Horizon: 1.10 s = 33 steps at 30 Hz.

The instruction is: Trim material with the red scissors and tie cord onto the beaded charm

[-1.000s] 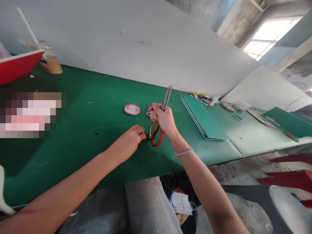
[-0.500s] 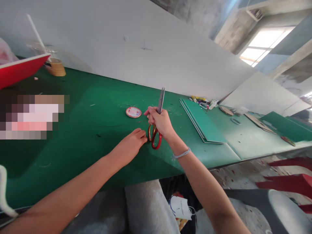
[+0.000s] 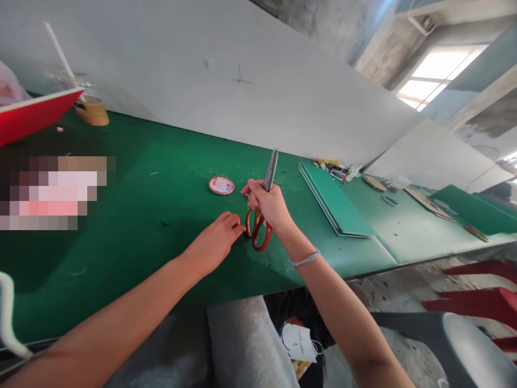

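Note:
My right hand [image 3: 270, 207] is closed around a pair of scissors [image 3: 264, 202] with red handle loops and grey blades that point up and away, shut together. My left hand [image 3: 216, 242] rests on the green table [image 3: 133, 215] just left of the handle loops, fingers curled, fingertips close to the loops; what is under them I cannot make out. A small round pink-and-white disc [image 3: 221, 185] lies on the table a little beyond both hands.
A stack of green boards [image 3: 337, 202] lies to the right, with small tools and cardboard pieces beyond it. A red tray [image 3: 32, 113] and a woven cup [image 3: 92, 110] stand far left. A white wall panel backs the table. Red stools stand at the lower right.
The scissors and my right hand have shifted slightly toward me and the blades tilted a little. My left hand stays beside the handle loops.

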Tool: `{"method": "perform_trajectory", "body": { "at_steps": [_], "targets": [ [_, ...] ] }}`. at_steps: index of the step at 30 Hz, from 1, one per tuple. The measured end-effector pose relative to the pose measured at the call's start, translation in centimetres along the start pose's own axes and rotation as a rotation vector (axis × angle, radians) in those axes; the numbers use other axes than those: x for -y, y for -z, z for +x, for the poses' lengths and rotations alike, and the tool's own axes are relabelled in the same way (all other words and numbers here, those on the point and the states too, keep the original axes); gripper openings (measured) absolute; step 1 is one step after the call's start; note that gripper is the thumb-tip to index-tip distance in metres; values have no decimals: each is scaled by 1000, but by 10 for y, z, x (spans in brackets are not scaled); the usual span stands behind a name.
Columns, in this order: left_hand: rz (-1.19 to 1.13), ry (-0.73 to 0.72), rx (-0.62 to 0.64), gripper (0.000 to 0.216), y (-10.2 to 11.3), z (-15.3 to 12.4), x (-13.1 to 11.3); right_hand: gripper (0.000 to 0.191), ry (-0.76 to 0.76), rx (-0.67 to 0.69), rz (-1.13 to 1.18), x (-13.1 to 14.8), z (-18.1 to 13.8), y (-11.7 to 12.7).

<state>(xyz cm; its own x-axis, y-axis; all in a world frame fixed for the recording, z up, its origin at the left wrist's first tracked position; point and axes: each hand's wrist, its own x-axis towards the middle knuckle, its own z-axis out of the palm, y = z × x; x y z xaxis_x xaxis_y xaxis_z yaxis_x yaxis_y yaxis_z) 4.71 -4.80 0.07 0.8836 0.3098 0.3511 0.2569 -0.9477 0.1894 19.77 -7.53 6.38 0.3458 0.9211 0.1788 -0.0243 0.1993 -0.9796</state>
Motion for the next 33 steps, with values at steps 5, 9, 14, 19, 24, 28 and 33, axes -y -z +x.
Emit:
{"method": "perform_trajectory", "body": {
  "at_steps": [5, 9, 14, 19, 24, 28, 33],
  "targets": [
    [37, -12, 33, 25, 2, 1, -3, 37, -9, 10, 33, 0, -1, 2],
    [52, -1, 48, 21, 5, 0, -6, 38, 86, -29, 29, 6, -8, 11],
    [115, -6, 77, 22, 5, 1, -6, 36, 125, -73, 28, 11, -7, 23],
    [165, -39, 53, 25, 8, 3, -6, 37, 85, -67, 10, -1, -6, 31],
    [-14, 89, -12, 25, 8, 3, -6, 33, 133, -166, 107, -9, -19, 43],
    [-125, 138, -19, 24, 6, 5, -6, 32, 181, -212, 117, -8, -28, 46],
    [-65, 33, 29, 26, 8, 4, -6, 33, 170, -231, 88, -6, -29, 43]
  ]
}}
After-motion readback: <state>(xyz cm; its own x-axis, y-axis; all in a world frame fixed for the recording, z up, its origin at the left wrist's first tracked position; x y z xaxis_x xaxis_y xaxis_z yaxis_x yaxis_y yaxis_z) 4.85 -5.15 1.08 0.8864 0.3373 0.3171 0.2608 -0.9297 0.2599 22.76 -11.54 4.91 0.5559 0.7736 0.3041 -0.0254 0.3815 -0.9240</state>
